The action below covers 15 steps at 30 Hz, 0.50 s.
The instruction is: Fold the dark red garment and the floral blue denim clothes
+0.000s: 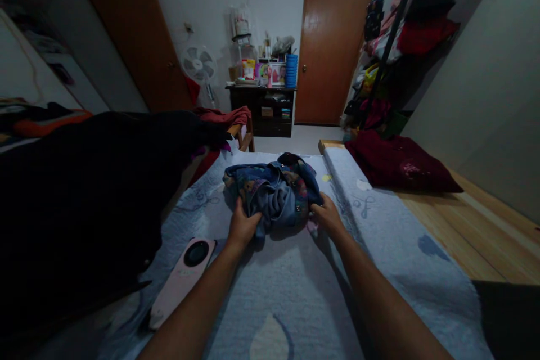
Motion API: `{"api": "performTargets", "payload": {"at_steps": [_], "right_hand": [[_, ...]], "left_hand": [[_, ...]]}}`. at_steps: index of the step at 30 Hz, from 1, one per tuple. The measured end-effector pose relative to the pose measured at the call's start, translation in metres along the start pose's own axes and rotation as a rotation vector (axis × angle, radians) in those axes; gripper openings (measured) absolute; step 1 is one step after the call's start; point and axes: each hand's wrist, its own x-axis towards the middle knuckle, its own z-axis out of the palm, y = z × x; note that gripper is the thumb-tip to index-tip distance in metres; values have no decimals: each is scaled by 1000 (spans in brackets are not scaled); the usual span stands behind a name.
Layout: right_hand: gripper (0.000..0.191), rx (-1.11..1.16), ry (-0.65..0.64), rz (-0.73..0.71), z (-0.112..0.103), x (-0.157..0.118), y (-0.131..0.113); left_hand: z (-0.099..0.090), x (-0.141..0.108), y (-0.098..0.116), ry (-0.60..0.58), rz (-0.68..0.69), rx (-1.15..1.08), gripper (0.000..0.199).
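Note:
A crumpled blue patterned garment [274, 194] with snap-like buttons lies bunched on the bed's light blue sheet [291, 281]. My left hand [244, 222] grips its near left side, thumb on top and fingers tucked under the cloth. At the near right side, my right hand [327, 214] pinches the garment's edge. A small pale pink bit [313, 228] shows just beneath the right fingers; what it is I cannot make out. Left of my left forearm lies a pink phone [183, 281] with a round black camera ring facing up.
Dark clothing [84, 197] is heaped along the left side. A maroon cushion-like bundle [400, 163] rests on the wooden boards [455, 208] at right. Beyond the bed stand a dark cabinet [261, 115], a white fan [199, 64] and a brown door [333, 39]. Bags and clothes hang at back right.

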Motion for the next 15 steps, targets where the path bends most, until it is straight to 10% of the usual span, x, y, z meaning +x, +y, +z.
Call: {"api": "performTargets", "payload": {"at_steps": [6,15], "right_hand": [[42,645,46,77,8,11,-33],[21,976,331,148,-45,55,-80]], "left_hand": [[-15,18,32,297,101,-182,57],[-67,32,39,593,209,-79,54]]}}
